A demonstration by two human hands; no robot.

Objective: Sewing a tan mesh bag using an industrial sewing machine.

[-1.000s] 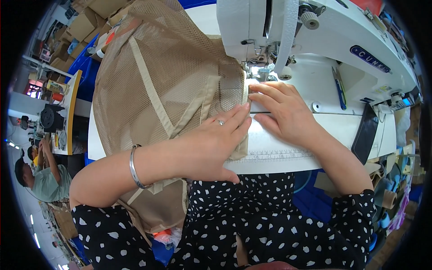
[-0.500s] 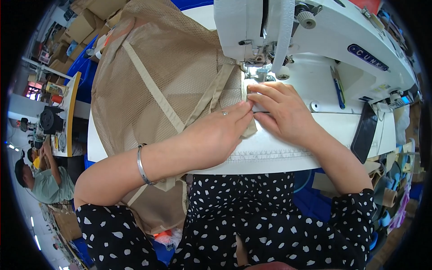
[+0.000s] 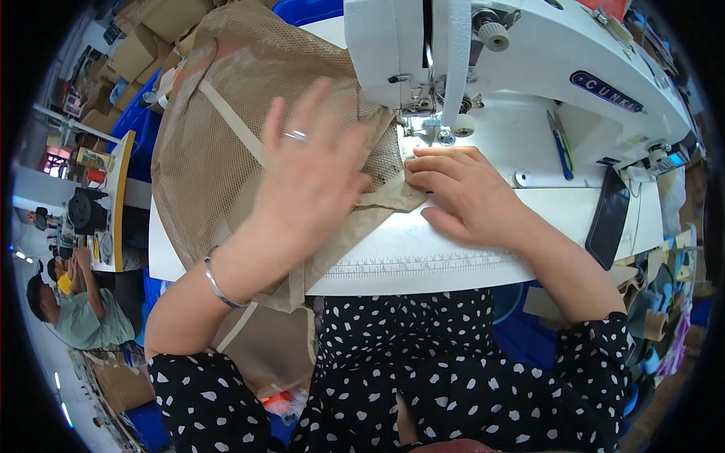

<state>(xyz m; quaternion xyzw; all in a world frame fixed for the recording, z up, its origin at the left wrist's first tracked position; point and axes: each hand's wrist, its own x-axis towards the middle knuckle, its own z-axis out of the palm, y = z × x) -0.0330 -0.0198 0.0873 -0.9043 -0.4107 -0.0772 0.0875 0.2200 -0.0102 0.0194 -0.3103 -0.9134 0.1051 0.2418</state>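
Tan mesh fabric (image 3: 219, 174) with pale binding strips lies over the left side of the white sewing machine table. Over it is my left hand (image 3: 310, 170), blurred, its fingers spread and nothing seen in them. At the fabric's right edge, just in front of the presser foot (image 3: 423, 130), my right hand (image 3: 468, 189) has its index and middle fingertips on a folded tan corner. Its thumb rests lower, by the table top; what lies under the fingers is hidden. The white sewing machine (image 3: 400, 60) stands right beyond the fabric edge.
Scissors (image 3: 560, 143) and a small white bobbin (image 3: 521, 178) lie right of my right hand. A black phone (image 3: 609, 219) sits at the table's right end. A printed ruler (image 3: 423, 266) runs along the front edge. At far left, a person (image 3: 87, 313) sits by another machine.
My left hand has lifted off the fabric edge and swung left, its fingers spreading. My right hand stays at the edge. The fabric corner now lies turned rightward below the presser foot.
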